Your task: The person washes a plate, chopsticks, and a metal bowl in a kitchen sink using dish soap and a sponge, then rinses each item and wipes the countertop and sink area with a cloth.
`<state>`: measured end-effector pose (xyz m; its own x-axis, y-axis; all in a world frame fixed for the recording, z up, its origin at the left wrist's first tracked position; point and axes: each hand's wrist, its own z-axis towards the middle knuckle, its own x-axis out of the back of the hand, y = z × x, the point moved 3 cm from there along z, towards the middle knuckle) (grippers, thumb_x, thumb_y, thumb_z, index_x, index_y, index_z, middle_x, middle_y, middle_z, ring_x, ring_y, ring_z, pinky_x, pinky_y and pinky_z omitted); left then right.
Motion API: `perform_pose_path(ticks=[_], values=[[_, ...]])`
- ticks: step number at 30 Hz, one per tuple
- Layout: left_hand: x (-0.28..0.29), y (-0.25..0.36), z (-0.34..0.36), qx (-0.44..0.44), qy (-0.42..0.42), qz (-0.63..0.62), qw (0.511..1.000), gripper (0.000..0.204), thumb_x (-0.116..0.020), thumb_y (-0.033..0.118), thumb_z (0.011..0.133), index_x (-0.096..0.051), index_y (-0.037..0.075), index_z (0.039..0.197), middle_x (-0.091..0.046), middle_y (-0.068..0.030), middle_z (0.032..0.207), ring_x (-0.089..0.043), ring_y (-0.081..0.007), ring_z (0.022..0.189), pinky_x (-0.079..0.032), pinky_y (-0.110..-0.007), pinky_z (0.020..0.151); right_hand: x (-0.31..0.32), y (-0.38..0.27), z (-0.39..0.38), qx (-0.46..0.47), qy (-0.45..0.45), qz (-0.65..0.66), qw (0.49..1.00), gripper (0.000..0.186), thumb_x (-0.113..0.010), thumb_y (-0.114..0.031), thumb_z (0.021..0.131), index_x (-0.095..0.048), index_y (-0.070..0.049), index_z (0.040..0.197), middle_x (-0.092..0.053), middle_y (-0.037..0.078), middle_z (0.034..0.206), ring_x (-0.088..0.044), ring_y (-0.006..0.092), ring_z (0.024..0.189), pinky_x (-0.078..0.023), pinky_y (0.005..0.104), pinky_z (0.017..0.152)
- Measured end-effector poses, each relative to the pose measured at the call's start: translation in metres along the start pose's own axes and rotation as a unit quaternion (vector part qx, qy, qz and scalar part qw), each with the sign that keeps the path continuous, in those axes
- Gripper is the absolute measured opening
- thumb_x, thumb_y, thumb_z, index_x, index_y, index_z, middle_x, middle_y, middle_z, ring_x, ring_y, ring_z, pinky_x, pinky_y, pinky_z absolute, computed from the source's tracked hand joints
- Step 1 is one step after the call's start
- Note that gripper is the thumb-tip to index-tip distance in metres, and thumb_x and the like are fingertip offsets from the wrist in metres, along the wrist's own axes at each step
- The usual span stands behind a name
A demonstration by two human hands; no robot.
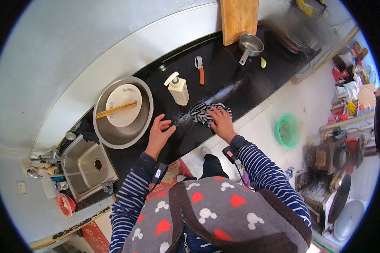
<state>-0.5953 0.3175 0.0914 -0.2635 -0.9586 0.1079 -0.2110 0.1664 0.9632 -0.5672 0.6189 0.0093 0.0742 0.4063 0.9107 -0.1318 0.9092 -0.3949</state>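
My right hand [223, 126] presses on a crumpled black-and-white striped cloth [201, 114] on the black countertop [173, 145], its fingers bent over the cloth's right part. Beside the large steel basin [147, 95], my left hand [158, 135] hovers with its fingers apart and nothing in them. The basin holds a white bowl [119, 96] with wooden chopsticks [116, 110] lying across it. Past my hands stands a cream pump bottle [179, 91]. A peeler [201, 71] with an orange-brown handle lies beyond it. Pale wet streaks or glare mark the counter around the cloth.
A steel sink [78, 166] lies at the left. Farther along the counter are a small saucepan [251, 44], a green vegetable piece [263, 63], a wooden cutting board [239, 19] and a pan [289, 38]. A green plastic basin [287, 130] sits on the floor. Cluttered shelves [354, 120] stand right.
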Motion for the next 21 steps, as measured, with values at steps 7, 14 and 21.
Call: perform_pose_path(ticks=[7, 14, 21], values=[[-0.055, 0.024, 0.115, -0.149, 0.111, 0.068, 0.98, 0.098, -0.086, 0.017, 0.078, -0.024, 0.007, 0.153, -0.047, -0.0161, 0.145, -0.052, -0.0301, 0.129, -0.043, -0.043, 0.109, 0.026, 0.084, 0.056, -0.038, 0.048, -0.019, 0.998, 0.059, -0.072, -0.024, 0.085, -0.053, -0.02, 0.142, -0.048, 0.008, 0.152, -0.041, 0.0377, 0.137, -0.033, 0.0523, 0.113], [-0.064, 0.003, 0.12, -0.185, 0.195, -0.004, 0.963, 0.087, -0.086, 0.014, 0.074, -0.039, 0.002, 0.146, -0.056, -0.0156, 0.136, -0.054, -0.0253, 0.128, -0.042, -0.038, 0.109, 0.03, 0.085, 0.065, 0.019, 0.02, 0.0, 1.0, 0.062, -0.073, -0.02, 0.084, -0.053, -0.016, 0.143, -0.047, 0.011, 0.152, -0.042, 0.0392, 0.137, -0.032, 0.0521, 0.114], [-0.019, -0.032, -0.004, 0.031, 0.083, -0.093, 0.992, 0.058, -0.073, 0.01, 0.09, -0.05, 0.008, 0.143, -0.066, -0.0106, 0.117, -0.063, -0.0133, 0.104, -0.052, -0.03, 0.091, 0.043, 0.027, 0.084, 0.121, 0.036, -0.038, 0.991, 0.073, -0.072, -0.031, 0.085, -0.044, -0.014, 0.151, -0.038, 0.012, 0.159, -0.027, 0.0376, 0.149, -0.016, 0.0594, 0.119]])
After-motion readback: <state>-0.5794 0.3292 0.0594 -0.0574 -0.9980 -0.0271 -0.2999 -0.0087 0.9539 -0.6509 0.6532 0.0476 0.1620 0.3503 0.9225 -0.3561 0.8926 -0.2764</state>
